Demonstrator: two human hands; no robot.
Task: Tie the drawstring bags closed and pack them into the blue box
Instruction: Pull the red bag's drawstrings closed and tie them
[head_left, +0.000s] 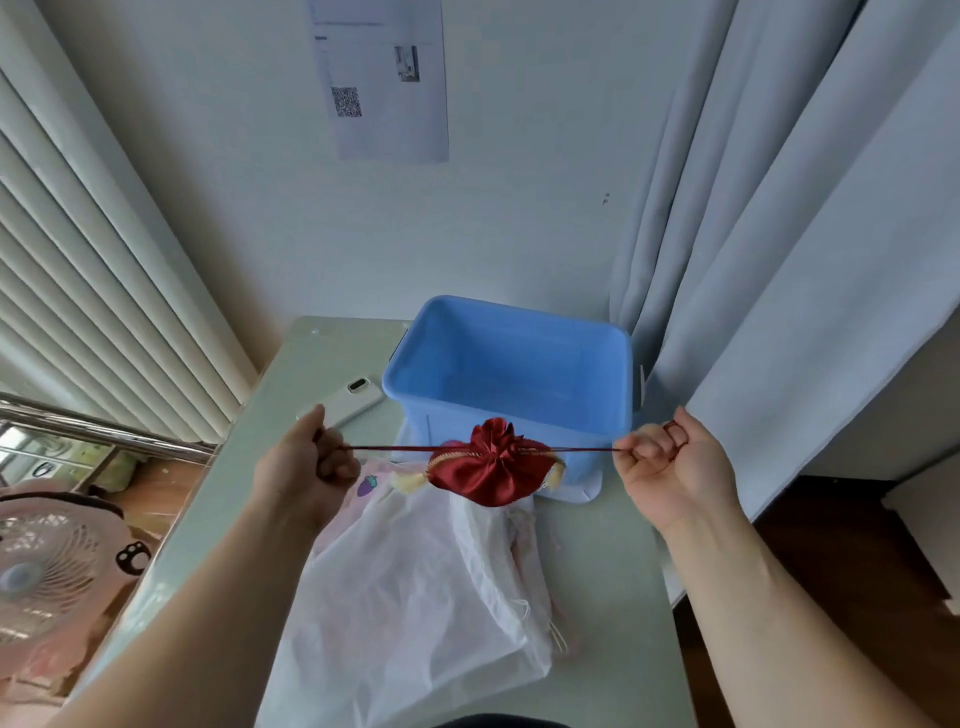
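Left hand (306, 467) & right hand (670, 467) are each pinching a drawstring (395, 448) end in curled fingers, stretching it taut w/ the red bag (485, 470) hanging btwn them over the surface's (613, 571) middle, just before the blue box (400, 384) at the far edge. Risk: uneven pulling prob. yanking the drawstring out one side, or snapping it.

L hand (306, 467) & R hand (670, 467) both bare; forearms (218, 597) bare as far up as they show. Thin red loop (675, 434) round one R finger, ring or cord, can't tell. Dark rounded patch (493, 721), prob. clothing, at bottom edge btw the arms.
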